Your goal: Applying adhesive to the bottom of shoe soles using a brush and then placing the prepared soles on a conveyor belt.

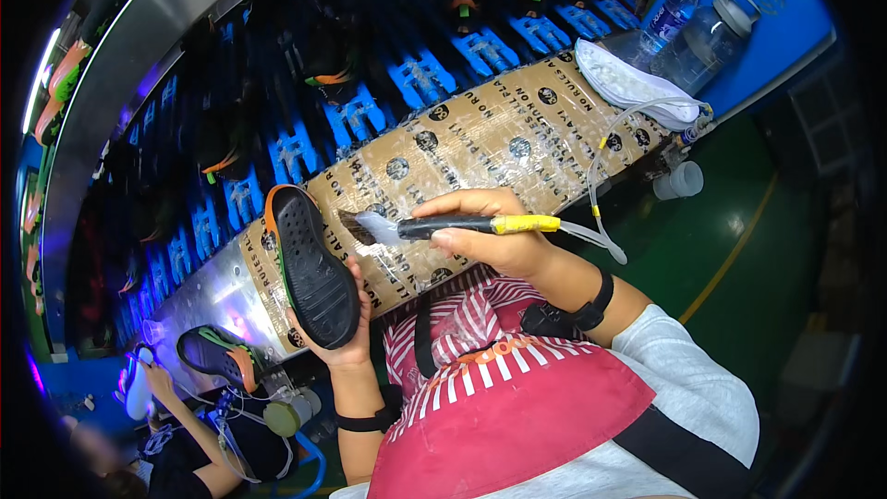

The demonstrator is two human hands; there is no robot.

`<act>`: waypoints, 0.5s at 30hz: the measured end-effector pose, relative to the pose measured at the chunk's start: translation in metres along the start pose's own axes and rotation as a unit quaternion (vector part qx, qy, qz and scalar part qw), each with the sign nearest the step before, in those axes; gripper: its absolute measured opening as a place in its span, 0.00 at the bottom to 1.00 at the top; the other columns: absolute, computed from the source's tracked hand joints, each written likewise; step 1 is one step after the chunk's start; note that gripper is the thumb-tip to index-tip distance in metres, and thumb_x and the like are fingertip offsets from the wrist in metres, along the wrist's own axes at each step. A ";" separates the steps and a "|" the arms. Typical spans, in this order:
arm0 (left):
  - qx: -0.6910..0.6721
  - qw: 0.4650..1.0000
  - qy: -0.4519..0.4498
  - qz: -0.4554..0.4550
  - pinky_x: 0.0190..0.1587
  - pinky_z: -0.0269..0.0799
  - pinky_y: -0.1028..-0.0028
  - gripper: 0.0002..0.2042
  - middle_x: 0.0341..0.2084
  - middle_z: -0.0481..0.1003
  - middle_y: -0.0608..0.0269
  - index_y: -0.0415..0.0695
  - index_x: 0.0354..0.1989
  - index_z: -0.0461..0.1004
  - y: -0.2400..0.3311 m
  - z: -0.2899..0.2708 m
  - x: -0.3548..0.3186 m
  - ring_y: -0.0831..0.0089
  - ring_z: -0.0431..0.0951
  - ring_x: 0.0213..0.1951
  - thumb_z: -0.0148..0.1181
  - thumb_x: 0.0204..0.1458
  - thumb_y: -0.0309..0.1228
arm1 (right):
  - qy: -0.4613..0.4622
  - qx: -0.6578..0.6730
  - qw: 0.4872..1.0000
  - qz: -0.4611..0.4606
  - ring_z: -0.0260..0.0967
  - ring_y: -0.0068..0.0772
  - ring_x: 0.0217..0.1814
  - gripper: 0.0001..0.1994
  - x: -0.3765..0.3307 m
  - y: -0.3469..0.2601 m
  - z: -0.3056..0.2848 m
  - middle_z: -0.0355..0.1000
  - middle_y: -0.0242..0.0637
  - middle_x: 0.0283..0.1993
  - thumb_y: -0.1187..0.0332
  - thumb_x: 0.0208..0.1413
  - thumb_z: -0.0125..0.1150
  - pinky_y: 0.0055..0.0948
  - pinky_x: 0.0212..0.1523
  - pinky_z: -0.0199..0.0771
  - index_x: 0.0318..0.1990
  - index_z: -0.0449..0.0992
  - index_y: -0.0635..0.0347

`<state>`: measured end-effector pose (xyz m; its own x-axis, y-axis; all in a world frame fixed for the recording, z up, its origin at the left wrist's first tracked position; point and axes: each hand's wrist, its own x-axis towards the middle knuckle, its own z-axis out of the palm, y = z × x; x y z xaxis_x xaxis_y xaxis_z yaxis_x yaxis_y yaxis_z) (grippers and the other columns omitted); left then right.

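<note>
My left hand is closed around the heel end of a black shoe sole with an orange and green edge, its hollowed, holed face turned up. In my right hand is a brush with a black handle and yellow tape. Its pale bristles point left, just right of the sole; whether they touch it I cannot tell. From the handle's back end a clear tube loops up to the right. Beneath both hands runs a bench covered in brown printed tape.
Beyond the bench, a rack with blue holders carries dark soles. At the right end lie a white shoe piece, a bottle and a clear jug. Another sole rests at left, near a co-worker's arm. A white cup hangs by the bench.
</note>
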<state>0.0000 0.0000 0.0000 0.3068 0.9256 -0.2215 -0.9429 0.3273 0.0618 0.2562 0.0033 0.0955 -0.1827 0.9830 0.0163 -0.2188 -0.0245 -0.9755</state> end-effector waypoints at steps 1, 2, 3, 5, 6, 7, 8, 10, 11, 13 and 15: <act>0.000 1.000 -0.001 -0.004 0.47 0.66 0.51 0.38 0.56 0.53 0.41 0.44 0.60 0.51 -0.004 0.001 0.001 0.48 0.60 0.54 0.51 0.45 0.55 | 0.011 0.023 1.000 -0.009 0.67 0.13 0.31 0.15 0.001 0.002 0.003 0.73 0.35 0.35 0.72 0.49 0.57 0.13 0.33 0.67 0.45 0.72 0.67; 0.001 1.000 -0.002 -0.007 0.46 0.67 0.52 0.37 0.55 0.55 0.40 0.44 0.60 0.52 -0.007 0.002 0.003 0.48 0.62 0.53 0.50 0.45 0.55 | 0.022 0.045 0.999 -0.018 0.67 0.13 0.32 0.14 0.002 0.004 0.005 0.73 0.34 0.34 0.73 0.48 0.57 0.13 0.32 0.66 0.44 0.72 0.67; 0.003 1.000 -0.004 -0.009 0.46 0.67 0.52 0.37 0.55 0.55 0.40 0.44 0.60 0.52 -0.008 0.003 0.002 0.48 0.62 0.53 0.50 0.45 0.55 | 0.023 0.046 0.998 -0.022 0.67 0.13 0.32 0.14 0.003 0.003 0.010 0.73 0.34 0.34 0.73 0.48 0.57 0.13 0.32 0.66 0.44 0.72 0.67; 0.025 0.999 -0.043 -0.018 0.46 0.68 0.52 0.38 0.54 0.57 0.39 0.44 0.60 0.52 -0.010 0.003 0.001 0.47 0.62 0.53 0.51 0.44 0.54 | 0.018 0.047 0.999 -0.001 0.66 0.13 0.31 0.13 0.005 0.001 0.020 0.72 0.34 0.33 0.73 0.49 0.58 0.15 0.32 0.67 0.43 0.73 0.66; 0.075 0.995 -0.060 -0.001 0.44 0.69 0.51 0.38 0.52 0.59 0.39 0.44 0.60 0.52 -0.017 0.003 -0.001 0.46 0.64 0.51 0.52 0.44 0.54 | 0.010 0.052 0.998 -0.019 0.67 0.15 0.31 0.12 0.006 0.001 0.024 0.72 0.35 0.32 0.73 0.48 0.58 0.16 0.31 0.67 0.41 0.73 0.67; 0.069 0.996 -0.052 -0.015 0.43 0.70 0.50 0.38 0.51 0.61 0.39 0.44 0.60 0.51 -0.022 0.006 -0.001 0.45 0.65 0.50 0.51 0.44 0.54 | 0.002 0.057 0.998 -0.037 0.67 0.16 0.31 0.11 0.008 0.001 0.028 0.72 0.36 0.32 0.72 0.47 0.58 0.17 0.31 0.67 0.39 0.74 0.68; 0.075 0.995 -0.063 0.014 0.41 0.71 0.50 0.38 0.50 0.62 0.40 0.44 0.60 0.51 -0.032 0.011 -0.003 0.45 0.67 0.48 0.51 0.44 0.55 | -0.003 0.050 0.998 -0.047 0.68 0.17 0.31 0.11 0.010 0.003 0.034 0.72 0.36 0.32 0.72 0.47 0.59 0.18 0.32 0.68 0.38 0.74 0.68; 0.097 0.993 -0.050 0.049 0.37 0.74 0.51 0.38 0.49 0.64 0.45 0.45 0.59 0.52 -0.040 0.021 -0.002 0.47 0.71 0.44 0.50 0.44 0.57 | -0.008 0.004 0.999 -0.046 0.69 0.20 0.32 0.11 0.014 -0.004 0.041 0.73 0.38 0.31 0.72 0.46 0.59 0.20 0.33 0.69 0.37 0.74 0.68; 0.137 0.988 0.003 0.073 0.34 0.76 0.53 0.38 0.49 0.64 0.47 0.46 0.59 0.53 -0.044 0.021 -0.001 0.48 0.72 0.42 0.47 0.44 0.60 | 0.008 0.002 0.995 -0.100 0.70 0.21 0.31 0.11 0.019 -0.002 0.047 0.73 0.39 0.30 0.71 0.45 0.59 0.21 0.31 0.68 0.36 0.74 0.69; 0.108 0.994 0.011 0.028 0.36 0.75 0.53 0.39 0.51 0.62 0.47 0.46 0.59 0.53 -0.047 0.019 -0.003 0.48 0.71 0.44 0.43 0.44 0.63 | 0.026 -0.065 0.992 -0.104 0.70 0.21 0.34 0.13 0.026 -0.002 0.051 0.74 0.39 0.33 0.71 0.46 0.59 0.20 0.36 0.69 0.40 0.73 0.68; 0.128 0.991 -0.041 -0.016 0.44 0.69 0.51 0.37 0.53 0.62 0.51 0.47 0.59 0.54 -0.047 0.010 -0.008 0.51 0.68 0.49 0.43 0.45 0.61 | 0.070 -0.092 0.984 -0.136 0.71 0.24 0.33 0.12 0.032 0.003 0.055 0.74 0.41 0.32 0.71 0.46 0.59 0.21 0.34 0.70 0.39 0.74 0.68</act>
<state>0.0433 -0.0203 0.0090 0.3561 0.9227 -0.1477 -0.8720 0.3850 0.3023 0.1967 0.0246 0.1054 -0.0046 0.9642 0.2651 -0.0614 0.2643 -0.9625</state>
